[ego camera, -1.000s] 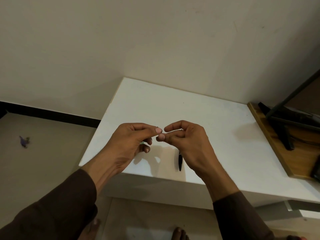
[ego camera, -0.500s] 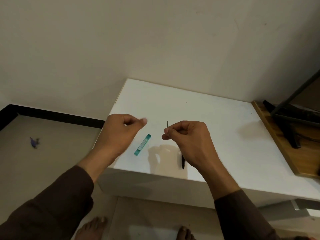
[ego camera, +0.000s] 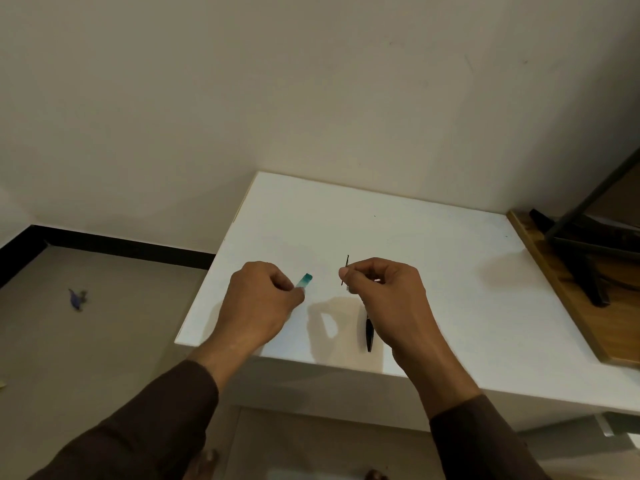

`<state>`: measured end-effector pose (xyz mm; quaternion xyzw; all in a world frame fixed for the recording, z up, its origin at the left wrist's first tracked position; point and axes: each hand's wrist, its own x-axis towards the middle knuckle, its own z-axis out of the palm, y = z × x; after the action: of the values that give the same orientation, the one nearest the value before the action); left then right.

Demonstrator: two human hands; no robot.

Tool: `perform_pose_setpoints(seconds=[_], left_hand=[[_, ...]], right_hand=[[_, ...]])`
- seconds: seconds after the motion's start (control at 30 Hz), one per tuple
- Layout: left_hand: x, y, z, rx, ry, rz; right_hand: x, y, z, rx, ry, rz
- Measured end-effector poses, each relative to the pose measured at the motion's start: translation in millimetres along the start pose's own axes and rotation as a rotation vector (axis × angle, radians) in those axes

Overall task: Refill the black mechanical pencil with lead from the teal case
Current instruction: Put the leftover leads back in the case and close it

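My right hand point(ego camera: 384, 299) is above the white table point(ego camera: 450, 271) and pinches thin dark pencil leads point(ego camera: 347, 270) between thumb and forefinger, so they stand nearly upright. The black mechanical pencil point(ego camera: 369, 334) lies on the table near the front edge. Its far part is hidden under my right hand. The teal case point(ego camera: 305, 280) is to the left of the leads and looks blurred, with only its far end showing. My left hand point(ego camera: 263, 301) is curled, and its thumb and fingertips close on the case's near end.
A wooden board point(ego camera: 561, 292) lies along the table's right side, carrying a black stand point(ego camera: 592, 282) and a dark frame. The wall rises just behind the table. A small purple object point(ego camera: 77, 299) lies on the floor at the left. Bare toes show below the front edge.
One second ago both hands met at the fingertips. They then parted, leaving the case on the table and the leads in my right hand. Now my left hand has closed on the case's near end.
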<state>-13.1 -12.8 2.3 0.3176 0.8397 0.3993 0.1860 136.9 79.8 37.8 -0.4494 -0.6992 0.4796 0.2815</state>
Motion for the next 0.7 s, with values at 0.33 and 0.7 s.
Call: perform_pose_setpoints(seconds=[0.33,0.7], left_hand=[[-5.7,22.2,-11.8,-0.787,-0.266,0.035],[-13.2,37.5,-11.2,-0.949,-0.42,0.052]], right_hand=[[-4.4,-7.2,8.1,0.173,0.139,-0.064],[-14.1,-13.4,31.1,0.071,0.286,-0.308]])
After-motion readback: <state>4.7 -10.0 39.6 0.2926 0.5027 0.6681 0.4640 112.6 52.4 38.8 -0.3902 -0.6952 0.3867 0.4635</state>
